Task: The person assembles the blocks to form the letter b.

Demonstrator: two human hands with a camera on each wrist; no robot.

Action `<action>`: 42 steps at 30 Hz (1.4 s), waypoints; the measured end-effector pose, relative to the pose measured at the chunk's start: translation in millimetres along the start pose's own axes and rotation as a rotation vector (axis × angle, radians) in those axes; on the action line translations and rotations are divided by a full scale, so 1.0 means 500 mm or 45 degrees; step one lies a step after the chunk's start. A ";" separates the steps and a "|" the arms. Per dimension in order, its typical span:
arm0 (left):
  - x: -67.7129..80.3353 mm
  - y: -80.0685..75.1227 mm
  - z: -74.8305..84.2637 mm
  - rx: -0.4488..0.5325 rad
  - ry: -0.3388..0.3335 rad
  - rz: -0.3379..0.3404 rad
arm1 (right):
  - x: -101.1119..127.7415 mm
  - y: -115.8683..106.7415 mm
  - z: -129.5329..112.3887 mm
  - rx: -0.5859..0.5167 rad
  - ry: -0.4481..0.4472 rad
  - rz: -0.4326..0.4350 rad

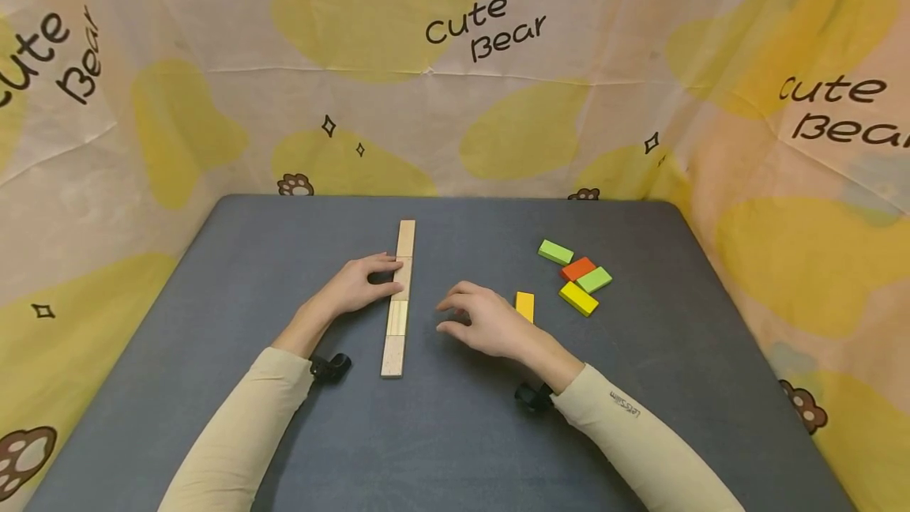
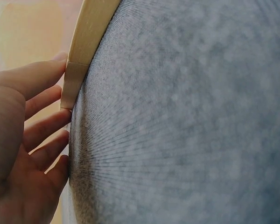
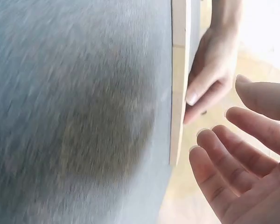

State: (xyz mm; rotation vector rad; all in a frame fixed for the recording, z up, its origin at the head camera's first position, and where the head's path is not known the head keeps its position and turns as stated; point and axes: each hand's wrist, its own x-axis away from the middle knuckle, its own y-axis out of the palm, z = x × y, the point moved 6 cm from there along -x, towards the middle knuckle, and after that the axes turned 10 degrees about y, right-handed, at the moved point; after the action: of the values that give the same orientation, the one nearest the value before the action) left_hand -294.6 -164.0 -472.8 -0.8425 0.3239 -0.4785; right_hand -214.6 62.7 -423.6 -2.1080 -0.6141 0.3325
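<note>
A row of several plain wooden blocks [image 1: 398, 297] lies end to end on the dark grey table [image 1: 235, 322], running away from me. My left hand [image 1: 359, 284] rests against the row's left side, fingertips [image 2: 60, 58] touching the blocks [image 2: 79, 70] with straight fingers. My right hand [image 1: 479, 321] hovers just right of the row with relaxed, spread fingers [image 3: 233, 154], holding nothing; the wooden row [image 3: 178, 84] shows beside it. A small yellow-orange block [image 1: 524, 305] lies right next to my right hand.
Two green blocks [image 1: 555, 251] [image 1: 593, 280], an orange-red block [image 1: 577, 268] and a yellow block [image 1: 578, 299] lie clustered at the right. A patterned cloth backdrop [image 1: 455, 69] surrounds the table on three sides.
</note>
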 end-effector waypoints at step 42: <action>0.021 0.001 0.022 -0.047 0.061 -0.017 | 0.057 -0.102 0.187 0.031 0.203 0.042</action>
State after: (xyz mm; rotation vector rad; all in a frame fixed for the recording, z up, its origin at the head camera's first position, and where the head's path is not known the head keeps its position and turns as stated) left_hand -280.4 -162.4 -466.9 -0.8705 0.3726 -0.5067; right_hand -247.6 167.0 -435.2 -2.0995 -0.4799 0.1872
